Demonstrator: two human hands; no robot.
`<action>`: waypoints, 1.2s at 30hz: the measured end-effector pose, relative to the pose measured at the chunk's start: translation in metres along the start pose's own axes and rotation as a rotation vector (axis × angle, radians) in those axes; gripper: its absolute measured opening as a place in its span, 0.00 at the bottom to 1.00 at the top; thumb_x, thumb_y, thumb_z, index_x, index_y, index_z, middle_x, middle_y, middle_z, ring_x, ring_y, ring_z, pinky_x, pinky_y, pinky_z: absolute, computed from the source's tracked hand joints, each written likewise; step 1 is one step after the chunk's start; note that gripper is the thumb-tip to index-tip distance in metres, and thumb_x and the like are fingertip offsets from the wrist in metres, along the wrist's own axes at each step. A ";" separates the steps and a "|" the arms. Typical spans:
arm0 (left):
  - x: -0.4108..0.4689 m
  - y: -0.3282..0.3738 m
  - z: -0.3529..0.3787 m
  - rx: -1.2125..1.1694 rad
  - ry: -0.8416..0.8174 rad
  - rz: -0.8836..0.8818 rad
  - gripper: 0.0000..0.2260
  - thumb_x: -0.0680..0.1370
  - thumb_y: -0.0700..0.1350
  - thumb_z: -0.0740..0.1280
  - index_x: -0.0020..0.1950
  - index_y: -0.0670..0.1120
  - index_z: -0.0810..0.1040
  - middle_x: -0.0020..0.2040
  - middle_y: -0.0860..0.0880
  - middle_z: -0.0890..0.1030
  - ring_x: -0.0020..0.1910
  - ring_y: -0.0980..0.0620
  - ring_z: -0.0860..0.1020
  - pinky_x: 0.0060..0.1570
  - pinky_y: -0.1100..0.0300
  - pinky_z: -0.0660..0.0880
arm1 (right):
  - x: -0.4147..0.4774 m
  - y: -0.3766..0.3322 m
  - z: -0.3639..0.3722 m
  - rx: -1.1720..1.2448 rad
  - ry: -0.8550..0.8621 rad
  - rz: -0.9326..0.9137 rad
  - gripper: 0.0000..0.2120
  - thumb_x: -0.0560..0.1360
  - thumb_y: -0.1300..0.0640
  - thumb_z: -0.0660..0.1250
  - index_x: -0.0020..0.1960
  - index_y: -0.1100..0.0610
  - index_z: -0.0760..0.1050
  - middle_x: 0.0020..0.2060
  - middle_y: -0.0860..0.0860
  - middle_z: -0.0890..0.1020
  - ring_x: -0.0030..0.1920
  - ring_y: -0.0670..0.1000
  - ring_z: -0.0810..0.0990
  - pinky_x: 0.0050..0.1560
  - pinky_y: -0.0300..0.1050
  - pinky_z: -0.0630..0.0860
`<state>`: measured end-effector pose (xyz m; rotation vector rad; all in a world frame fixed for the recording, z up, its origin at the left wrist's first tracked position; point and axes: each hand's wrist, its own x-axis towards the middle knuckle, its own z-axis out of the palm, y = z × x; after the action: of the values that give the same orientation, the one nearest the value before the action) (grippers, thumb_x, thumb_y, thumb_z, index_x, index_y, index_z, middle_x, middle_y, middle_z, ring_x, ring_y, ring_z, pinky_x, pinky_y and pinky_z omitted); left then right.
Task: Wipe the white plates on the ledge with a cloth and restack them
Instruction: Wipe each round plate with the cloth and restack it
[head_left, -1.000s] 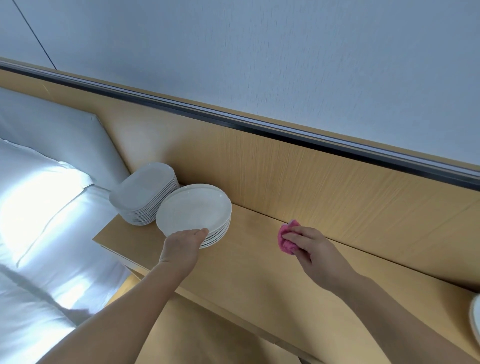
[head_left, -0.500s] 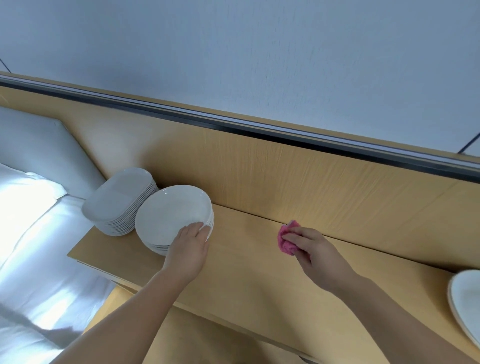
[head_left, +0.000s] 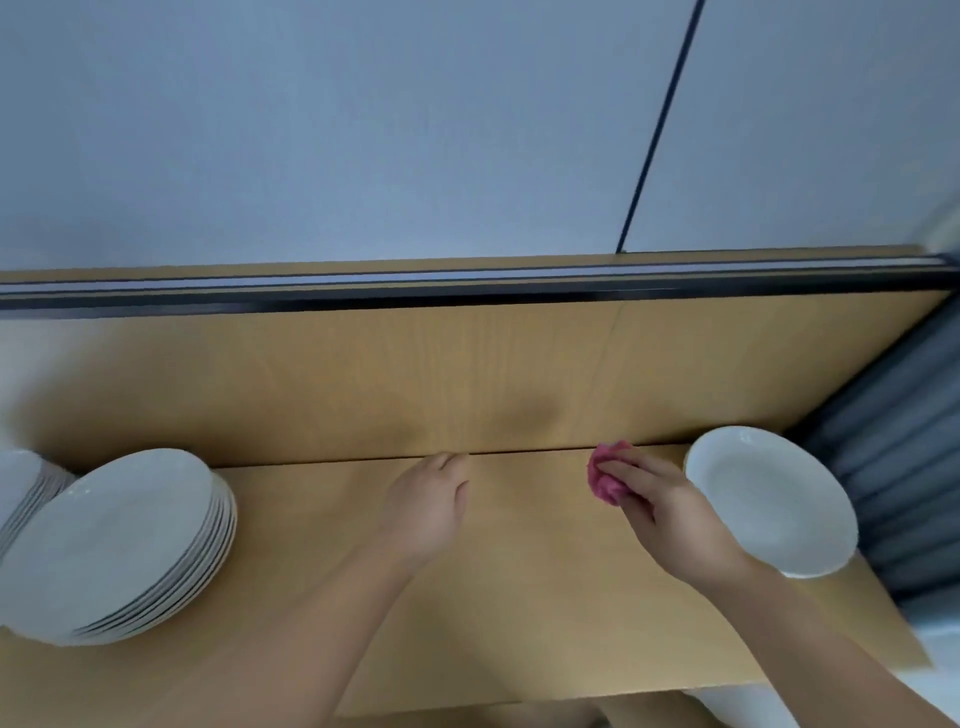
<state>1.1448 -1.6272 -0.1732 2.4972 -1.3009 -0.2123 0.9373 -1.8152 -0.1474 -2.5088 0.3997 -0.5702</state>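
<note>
Left hand (head_left: 426, 512) hovers empty over the middle of the wooden ledge (head_left: 519, 613), fingers loosely curled and touching nothing. At 3 o'clock from it, the right hand (head_left: 670, 514) pinches a crumpled pink cloth (head_left: 605, 478) between thumb and fingers.

Just past the right wrist, at 4 o'clock in the view, a single plate (head_left: 774, 499) lies flat near the ledge's right end. At 8 o'clock a stack of plates (head_left: 119, 540), several deep, sits well apart from both hands. A second stack (head_left: 21, 483) shows at 9 o'clock, touching the first or just beside it; I cannot tell which.

All the plates are round, plain glossy white, with a shallow well and a raised rim. They look like glazed ceramic: stiff, smooth, probably slippery, breakable, and heavy as a stack. Each is best lifted singly by the rim, thumb on top and fingers underneath. By contrast the cloth looks soft and light.

Farther back stand a wood panel (head_left: 467, 374), a dark rail (head_left: 467, 301) and a pale wall (head_left: 363, 130), with a grey curtain (head_left: 893, 441) at 3 o'clock.
</note>
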 end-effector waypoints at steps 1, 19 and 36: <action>0.008 0.013 0.008 -0.015 -0.015 0.029 0.14 0.82 0.47 0.57 0.66 0.48 0.72 0.63 0.51 0.75 0.60 0.49 0.74 0.54 0.57 0.71 | -0.006 0.009 -0.011 -0.008 0.011 0.020 0.09 0.77 0.71 0.64 0.48 0.61 0.79 0.52 0.46 0.80 0.61 0.42 0.75 0.60 0.36 0.71; 0.096 0.221 0.137 -0.139 -0.295 0.160 0.22 0.83 0.52 0.55 0.75 0.44 0.63 0.69 0.47 0.71 0.64 0.47 0.73 0.59 0.55 0.72 | -0.092 0.132 -0.118 -0.077 0.128 0.286 0.10 0.74 0.76 0.64 0.48 0.65 0.80 0.49 0.53 0.81 0.54 0.44 0.75 0.57 0.25 0.67; 0.122 0.263 0.171 -0.582 -0.361 -0.318 0.08 0.74 0.39 0.63 0.53 0.45 0.70 0.46 0.49 0.77 0.44 0.45 0.79 0.43 0.46 0.81 | -0.085 0.156 -0.117 -0.018 0.085 0.272 0.11 0.74 0.70 0.62 0.52 0.64 0.81 0.50 0.54 0.81 0.52 0.47 0.77 0.56 0.25 0.69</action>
<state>0.9655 -1.9042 -0.2413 2.1846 -0.7797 -0.9984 0.7831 -1.9595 -0.1705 -2.3977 0.7668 -0.5670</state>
